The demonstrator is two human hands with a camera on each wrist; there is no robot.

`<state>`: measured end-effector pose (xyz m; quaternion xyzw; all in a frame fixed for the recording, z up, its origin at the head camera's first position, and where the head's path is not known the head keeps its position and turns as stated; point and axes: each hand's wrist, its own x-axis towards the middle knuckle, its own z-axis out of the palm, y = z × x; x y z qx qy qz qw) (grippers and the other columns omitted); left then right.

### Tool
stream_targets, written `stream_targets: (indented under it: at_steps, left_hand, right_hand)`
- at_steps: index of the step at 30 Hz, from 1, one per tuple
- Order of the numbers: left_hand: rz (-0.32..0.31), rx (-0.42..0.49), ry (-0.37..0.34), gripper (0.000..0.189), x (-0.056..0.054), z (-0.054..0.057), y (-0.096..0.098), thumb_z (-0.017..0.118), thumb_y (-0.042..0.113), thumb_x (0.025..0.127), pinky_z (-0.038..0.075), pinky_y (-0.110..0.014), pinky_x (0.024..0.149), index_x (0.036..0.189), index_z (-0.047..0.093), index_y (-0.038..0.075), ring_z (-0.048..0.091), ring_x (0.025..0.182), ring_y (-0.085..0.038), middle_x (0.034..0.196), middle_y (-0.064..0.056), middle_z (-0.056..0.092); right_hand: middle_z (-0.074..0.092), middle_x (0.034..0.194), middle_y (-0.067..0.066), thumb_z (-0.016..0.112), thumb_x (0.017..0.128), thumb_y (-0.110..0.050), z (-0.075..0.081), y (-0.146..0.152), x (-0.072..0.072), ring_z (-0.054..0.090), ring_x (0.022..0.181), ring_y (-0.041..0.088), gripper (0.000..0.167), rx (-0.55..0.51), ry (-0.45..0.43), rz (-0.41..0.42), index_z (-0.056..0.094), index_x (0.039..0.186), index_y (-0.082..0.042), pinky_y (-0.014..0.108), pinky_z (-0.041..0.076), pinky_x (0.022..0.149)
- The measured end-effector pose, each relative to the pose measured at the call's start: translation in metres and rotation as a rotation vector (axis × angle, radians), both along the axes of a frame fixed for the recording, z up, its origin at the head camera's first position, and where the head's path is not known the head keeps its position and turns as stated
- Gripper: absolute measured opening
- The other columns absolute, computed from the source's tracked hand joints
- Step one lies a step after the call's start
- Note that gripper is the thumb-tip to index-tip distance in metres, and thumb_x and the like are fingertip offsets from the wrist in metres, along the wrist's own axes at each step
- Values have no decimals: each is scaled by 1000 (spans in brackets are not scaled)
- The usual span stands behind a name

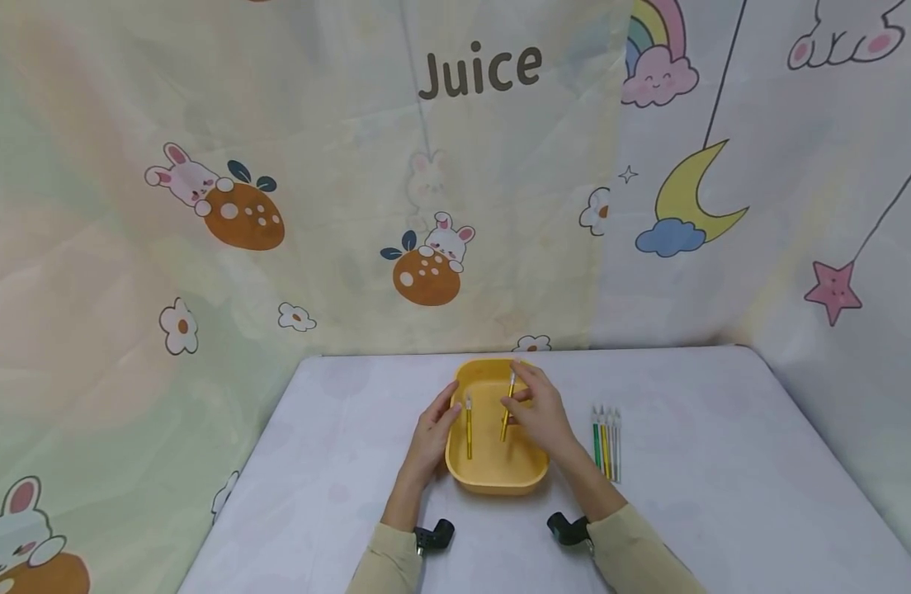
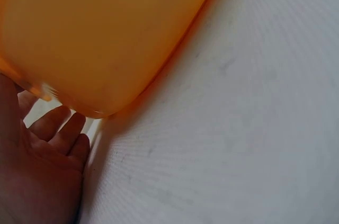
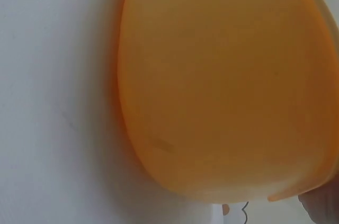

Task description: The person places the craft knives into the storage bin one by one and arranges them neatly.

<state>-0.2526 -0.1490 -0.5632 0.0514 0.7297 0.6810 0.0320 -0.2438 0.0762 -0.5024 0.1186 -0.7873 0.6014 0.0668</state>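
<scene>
A yellow plastic tray [image 1: 496, 474] sits on the table. My left hand [image 1: 429, 433] grips its left side, thumb at the rim and fingers along the outer wall. In the left wrist view, curled fingers of the left hand [image 2: 53, 144] reach the tray's wall [image 2: 106, 38]. Over the tray's right half, my right hand [image 1: 540, 412] pinches a slim yellow pen [image 1: 505, 421] with a pale upper end. Another yellow pen [image 1: 469, 433] lies inside at the left. The right wrist view mostly shows the tray's outer wall [image 3: 222, 91]; only a bit of the right hand [image 3: 322, 203] appears.
Several slim pens [image 1: 606, 445], green, yellow and pale, lie side by side to the right of the tray. A white cloth [image 1: 723, 487] covers the table. Behind it hangs a printed curtain [image 1: 337, 165] with rabbits and flowers.
</scene>
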Motion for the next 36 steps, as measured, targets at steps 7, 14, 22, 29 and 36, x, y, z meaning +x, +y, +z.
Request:
stream_targets:
  at_steps: [7,14,22,29,36]
  left_hand:
    - [1,-11,3,48,-2,-2,0,54,30,109,26,-48,129,156,48,32,30,158,-21,166,7,40]
    - [-2,-19,14,48,-1,-2,0,54,32,109,25,-48,129,157,47,32,29,158,-21,166,8,40]
    - [-9,-13,14,48,-1,-1,-1,54,33,109,27,-47,129,156,47,33,30,158,-20,166,8,40]
    - [-4,-16,18,47,-1,-3,-1,54,33,109,26,-48,129,156,48,34,29,158,-21,167,6,39]
    - [-4,-19,25,47,-2,-3,0,54,30,109,27,-46,129,156,48,33,30,158,-20,166,6,39]
  right_hand:
    - [47,153,19,74,91,7,-1,-8,-2,68,93,25,72,-7,5,-4,46,156,-5,30,65,62]
    - [49,149,22,74,90,9,1,-18,0,67,94,28,70,-9,8,8,49,154,-5,30,65,62]
    - [50,150,23,75,90,8,-1,-31,-3,67,92,26,68,27,28,11,50,152,-2,25,63,60]
    - [51,150,21,76,90,5,-2,-39,-2,67,92,23,68,76,35,8,51,153,-4,22,62,60]
    - [53,149,20,77,89,4,-5,-43,-4,68,90,21,68,110,52,-8,52,151,-2,19,60,60]
